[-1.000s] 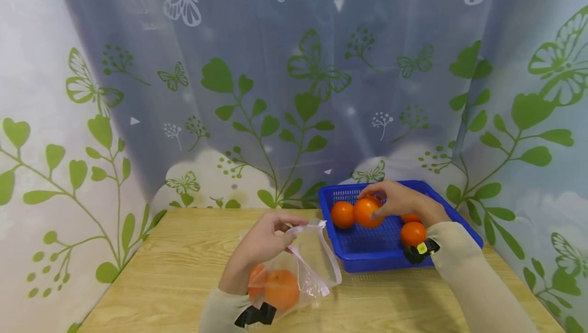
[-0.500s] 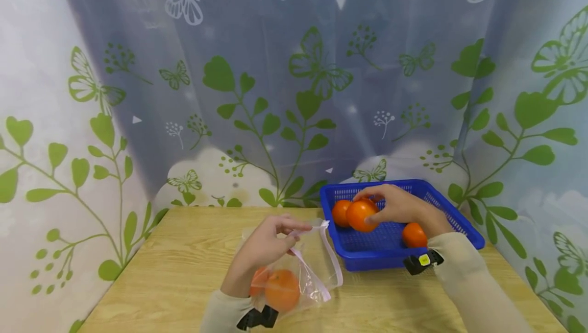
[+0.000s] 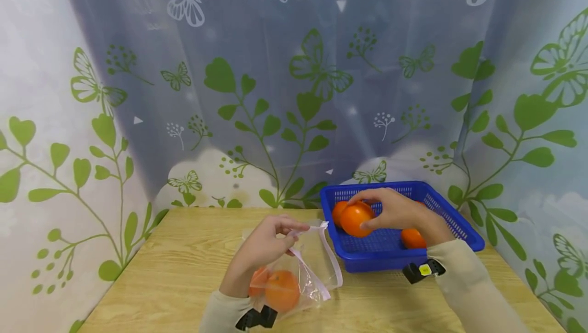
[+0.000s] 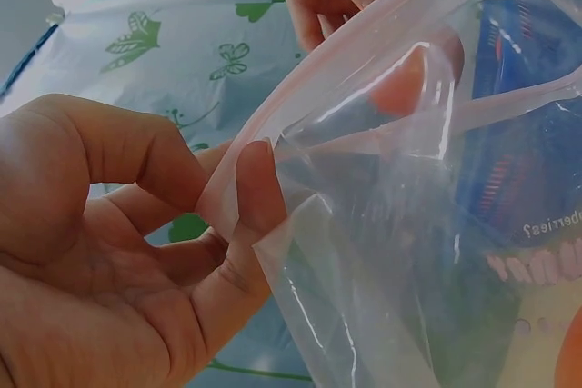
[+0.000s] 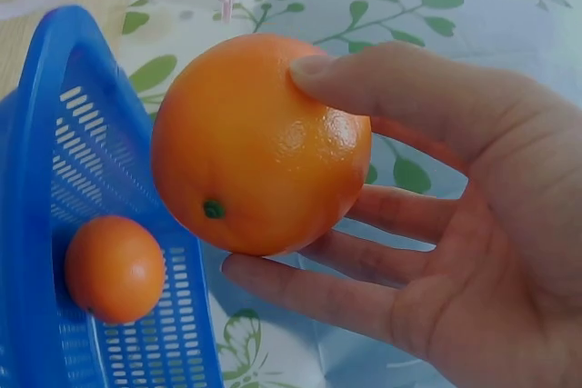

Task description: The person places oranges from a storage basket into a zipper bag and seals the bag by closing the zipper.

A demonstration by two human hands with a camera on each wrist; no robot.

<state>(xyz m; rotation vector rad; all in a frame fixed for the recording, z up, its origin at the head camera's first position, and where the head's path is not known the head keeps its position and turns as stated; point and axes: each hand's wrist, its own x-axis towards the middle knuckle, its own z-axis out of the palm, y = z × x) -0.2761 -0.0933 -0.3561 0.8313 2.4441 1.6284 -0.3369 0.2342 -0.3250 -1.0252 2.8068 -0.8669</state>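
Note:
My right hand [image 3: 394, 210] grips an orange [image 3: 357, 219] between thumb and fingers, above the left part of the blue basket [image 3: 381, 261]. In the right wrist view the orange [image 5: 259, 147] shows a small green stem end. A clear zip bag [image 3: 317, 266] with a pale pink edge stands on the table, its mouth partly spread toward the basket. At that edge my left hand [image 3: 268, 241] pinches the bag, as the left wrist view also shows at the bag's rim [image 4: 300, 88]. Inside the bag lie an orange [image 3: 282, 290] and another one partly hidden by my left wrist.
Another orange [image 3: 339, 212] sits in the basket's left corner, partly behind the held one. Further right in the basket, an orange [image 3: 412, 239] is partly covered by my right wrist. The wooden table [image 3: 184, 251] meets a patterned curtain [image 3: 257, 118] at the back.
My right hand has carried the orange a little left and toward the near side, over the basket. My left hand and the bag have hardly moved.

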